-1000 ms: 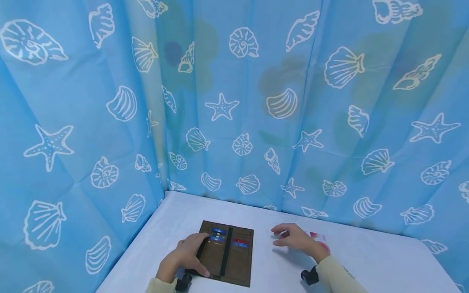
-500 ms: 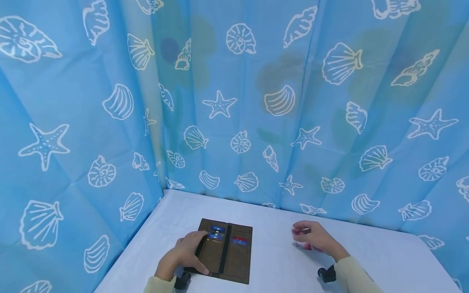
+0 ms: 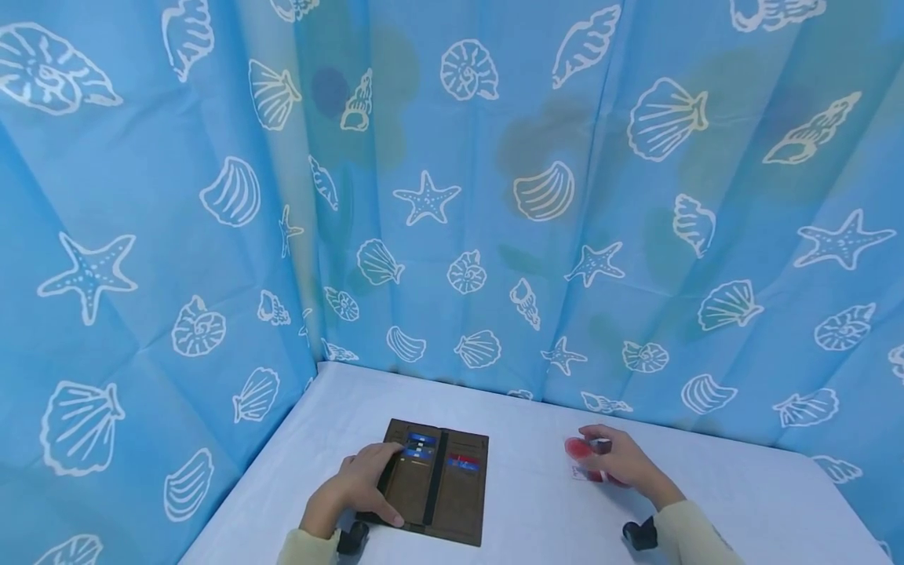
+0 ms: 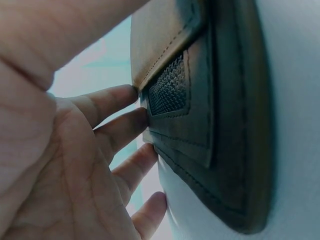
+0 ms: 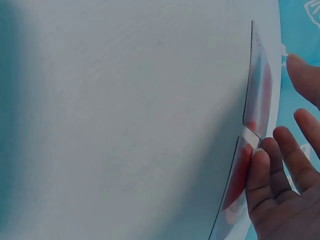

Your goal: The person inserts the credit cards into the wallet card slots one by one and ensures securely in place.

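An opened brown wallet [image 3: 459, 510] lies on the white table, with blue and red cards [image 3: 462, 463] in its slots. My left hand [image 3: 362, 482] rests along its left side, thumb at the lower edge; in the left wrist view the straight fingertips [image 4: 132, 117] touch the wallet's stitched edge [image 4: 200, 125]. To the right of the wallet, my right hand [image 3: 621, 459] is over two red-and-white cards. The right wrist view shows one card [image 5: 257, 90] beyond the fingers and another card [image 5: 237, 175] beside them. The lower fingers touch the cards, while the thumb stands apart.
A white cloth covers the table [image 3: 523, 502]. A blue curtain [image 3: 480, 235] printed with shells and starfish hangs behind it and on the left. A black wrist camera [image 3: 639, 534] sits at the right wrist, and another [image 3: 351, 539] at the left.
My right hand has moved right, away from the wallet to the red-and-white cards, which now show left of its fingers. The left hand has stayed on the wallet.
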{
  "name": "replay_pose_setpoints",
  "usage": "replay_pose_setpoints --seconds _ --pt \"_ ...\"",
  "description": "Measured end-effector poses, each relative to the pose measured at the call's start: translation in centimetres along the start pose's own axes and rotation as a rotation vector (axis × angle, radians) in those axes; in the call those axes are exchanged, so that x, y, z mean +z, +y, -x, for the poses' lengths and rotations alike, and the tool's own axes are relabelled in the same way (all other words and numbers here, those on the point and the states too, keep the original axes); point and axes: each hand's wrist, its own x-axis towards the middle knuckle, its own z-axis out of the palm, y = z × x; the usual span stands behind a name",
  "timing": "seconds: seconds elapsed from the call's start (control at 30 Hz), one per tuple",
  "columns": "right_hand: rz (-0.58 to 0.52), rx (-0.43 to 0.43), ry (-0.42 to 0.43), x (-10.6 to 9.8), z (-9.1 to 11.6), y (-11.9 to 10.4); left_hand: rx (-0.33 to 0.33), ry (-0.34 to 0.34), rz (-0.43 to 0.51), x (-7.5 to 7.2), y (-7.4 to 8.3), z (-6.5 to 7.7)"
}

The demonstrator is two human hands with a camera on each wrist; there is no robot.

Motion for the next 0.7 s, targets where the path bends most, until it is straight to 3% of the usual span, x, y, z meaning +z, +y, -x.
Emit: replay_pose_setpoints --seconds 0.17,0.7 --pt "0.043 0.006 0.0 0.36 -0.26 0.34 0.026 0.008 -0.012 0.36 -0.58 -0.25" --pt "0.095 -0.02 -0.04 0.77 -0.17 0.35 0.012 0.004 -0.015 0.48 -0.58 -0.39"
